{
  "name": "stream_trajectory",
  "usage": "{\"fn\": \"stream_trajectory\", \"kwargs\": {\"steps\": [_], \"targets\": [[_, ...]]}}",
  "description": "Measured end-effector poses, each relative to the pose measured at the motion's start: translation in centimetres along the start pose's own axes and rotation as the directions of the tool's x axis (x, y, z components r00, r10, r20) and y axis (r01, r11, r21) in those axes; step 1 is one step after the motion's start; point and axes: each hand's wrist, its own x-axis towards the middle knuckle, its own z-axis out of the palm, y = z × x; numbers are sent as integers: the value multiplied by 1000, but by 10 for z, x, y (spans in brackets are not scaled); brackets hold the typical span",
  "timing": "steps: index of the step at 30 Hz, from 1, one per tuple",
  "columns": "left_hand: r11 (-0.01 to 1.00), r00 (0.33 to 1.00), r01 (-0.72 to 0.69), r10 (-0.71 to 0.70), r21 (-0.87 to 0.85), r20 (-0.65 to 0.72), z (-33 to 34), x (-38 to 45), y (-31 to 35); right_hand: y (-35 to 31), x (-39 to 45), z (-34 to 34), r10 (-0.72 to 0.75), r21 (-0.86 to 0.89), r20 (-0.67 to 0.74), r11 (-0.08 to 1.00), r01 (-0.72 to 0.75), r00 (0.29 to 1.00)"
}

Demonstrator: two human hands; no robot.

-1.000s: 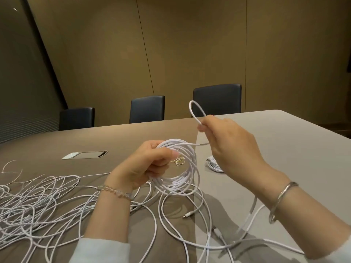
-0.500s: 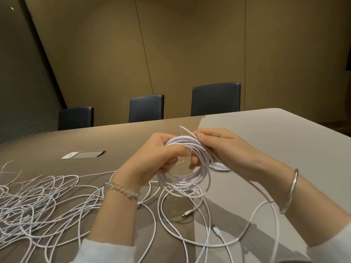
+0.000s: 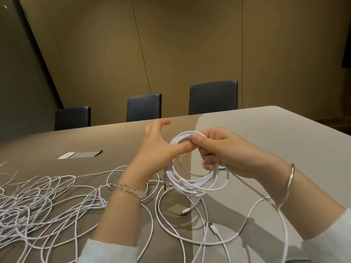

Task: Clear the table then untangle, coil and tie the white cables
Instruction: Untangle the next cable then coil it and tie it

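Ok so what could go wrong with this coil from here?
1. Only the right hand grips the coil; the left hand is open, so loops may spring loose.
2. Its tail crosses loose cables on the table and may snag.

Both forearms reach in from the bottom of the frame and meet just right of centre. The left hand (image 3: 154, 149) is spread open, fingers straight and pointing up and away, thumb stretched right to touch the right hand's fingertips. The right hand (image 3: 226, 150) is curled tight, thumb on top, pinching the white cable coil (image 3: 190, 179), wrist angled toward the lower right.
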Motion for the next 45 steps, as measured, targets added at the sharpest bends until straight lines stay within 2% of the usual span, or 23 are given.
{"fn": "stream_trajectory", "kwargs": {"steps": [2,4,6,10,13,16,19,22,26,30,32,35,38,43,45], "targets": [[984,988,76,-53,-162,147,-2,2,-1,0,0,2,-7,-2,-12,1000,7,1000],[950,966,117,-42,-288,254,-3,1,-1,0,1,4,-14,-14,-52,1000,14,999],[884,935,224,-78,-409,345,-4,1,-2,2,1,7,-24,-25,-87,999,22,996],[719,796,476,-108,-506,595,-7,-1,-2,5,4,10,-82,-135,-188,989,57,979],[623,765,534,-70,-571,640,-6,-1,-2,8,6,10,-141,-233,-255,969,81,957],[496,727,617,-60,-612,684,-4,-1,1,13,8,10,-173,-251,-279,963,102,945],[402,719,646,-35,-649,694,-4,0,3,15,10,11,-220,-325,-312,939,114,924],[316,769,624,-83,-715,634,-4,3,4,19,11,9,-268,-353,-293,922,156,918],[267,859,510,-206,-818,468,-6,4,-1,23,9,7,-208,-450,-125,883,132,970],[272,909,383,-281,-883,308,-16,6,-4,21,7,-4,42,-518,-142,848,-110,989],[270,924,292,-328,-918,197,-22,8,-6,20,5,-8,108,-559,-169,808,-185,980],[306,913,170,-406,-937,33,-31,10,-15,17,2,-7,169,-563,-209,785,-260,963],[319,877,108,-477,-942,-61,-39,12,-28,18,2,-3,211,-580,-252,749,-322,944],[377,810,23,-549,-926,-203,-48,13,-46,23,1,5,366,-721,-141,599,-349,920],[410,773,9,-581,-912,-254,-51,14,-51,22,1,6,335,-751,-147,575,-326,930]]}}
